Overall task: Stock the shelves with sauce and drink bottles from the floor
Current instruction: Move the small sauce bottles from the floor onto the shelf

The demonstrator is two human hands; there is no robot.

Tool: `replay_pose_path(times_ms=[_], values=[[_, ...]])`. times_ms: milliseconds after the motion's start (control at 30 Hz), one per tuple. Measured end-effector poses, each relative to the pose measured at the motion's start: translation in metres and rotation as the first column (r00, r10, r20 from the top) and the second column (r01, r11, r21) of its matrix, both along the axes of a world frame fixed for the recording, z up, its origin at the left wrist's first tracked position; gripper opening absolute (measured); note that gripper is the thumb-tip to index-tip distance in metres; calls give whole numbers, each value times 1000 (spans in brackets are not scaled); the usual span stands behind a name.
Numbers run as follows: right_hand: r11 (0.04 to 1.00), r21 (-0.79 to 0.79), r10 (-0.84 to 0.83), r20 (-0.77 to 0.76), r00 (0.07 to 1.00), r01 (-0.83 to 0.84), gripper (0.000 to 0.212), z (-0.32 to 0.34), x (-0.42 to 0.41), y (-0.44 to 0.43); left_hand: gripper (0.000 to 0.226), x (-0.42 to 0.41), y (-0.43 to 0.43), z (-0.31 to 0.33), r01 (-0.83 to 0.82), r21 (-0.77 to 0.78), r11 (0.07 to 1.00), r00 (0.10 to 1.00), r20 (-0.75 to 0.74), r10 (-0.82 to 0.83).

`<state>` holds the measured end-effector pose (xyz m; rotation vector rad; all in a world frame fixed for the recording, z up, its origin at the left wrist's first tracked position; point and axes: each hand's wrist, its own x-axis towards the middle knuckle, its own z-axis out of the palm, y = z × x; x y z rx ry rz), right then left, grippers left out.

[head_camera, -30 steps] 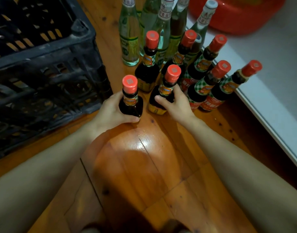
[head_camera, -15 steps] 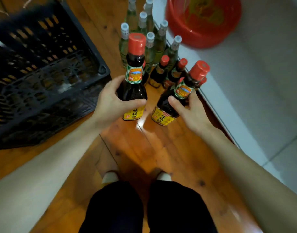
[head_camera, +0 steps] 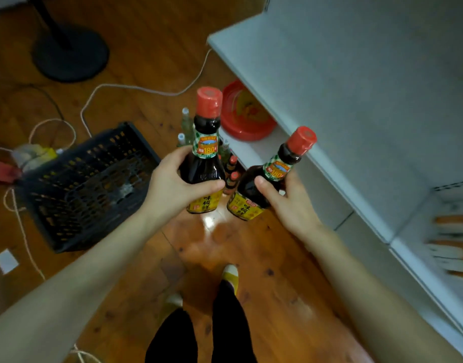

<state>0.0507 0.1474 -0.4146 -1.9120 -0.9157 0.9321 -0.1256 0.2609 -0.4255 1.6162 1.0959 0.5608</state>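
Left hand (head_camera: 170, 187): grips our upright bottle (head_camera: 205, 163) round its belly.
Right hand (head_camera: 293, 205): grips our second bottle (head_camera: 247, 189), tilted toward one o'clock.
Shelf (head_camera: 343, 87): at two o'clock; we should level both before setting down.

Dim light is leaving one glare patch shining on the floor (head_camera: 208, 222); the shelf (head_camera: 356, 100) is smearing at lower right.

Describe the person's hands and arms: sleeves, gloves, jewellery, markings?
The left hand and right hand are bare: no gloves, no rings or watch visible. The left forearm and right forearm are uncovered up to the frame edge, so no sleeve shows. No markings are visible.
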Motion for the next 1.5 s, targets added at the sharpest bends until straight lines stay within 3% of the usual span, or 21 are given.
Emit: replay_pose_path(times_ms=[167,367,467,567,700,1033,1200,1500], values=[[990,82,-119,55,991,115,35,97,-19,-37,80,-2,-17,93,132,104,986,990,38,-137],[960,146,-260,153,953,239,34,193,-40,-102,64,-4,-46,192,327,220,919,932,87,-353],[934,175,-342,192,920,311,37,234,-44,-141,57,8,-71,232,426,274,862,881,94,-464],[908,207,-407,233,883,363,39,270,-44,-186,66,28,-103,265,505,263,822,826,127,-549],[857,257,-507,273,818,446,26,309,-37,-256,54,63,-163,300,611,289,737,720,184,-669],[739,268,-672,361,646,619,31,346,11,-484,57,158,-374,338,735,360,574,516,253,-819],[663,293,-746,334,576,689,21,354,32,-595,57,204,-476,343,778,387,494,417,271,-868],[527,327,-841,335,426,784,16,346,91,-731,46,309,-610,342,848,419,325,256,213,-943]])
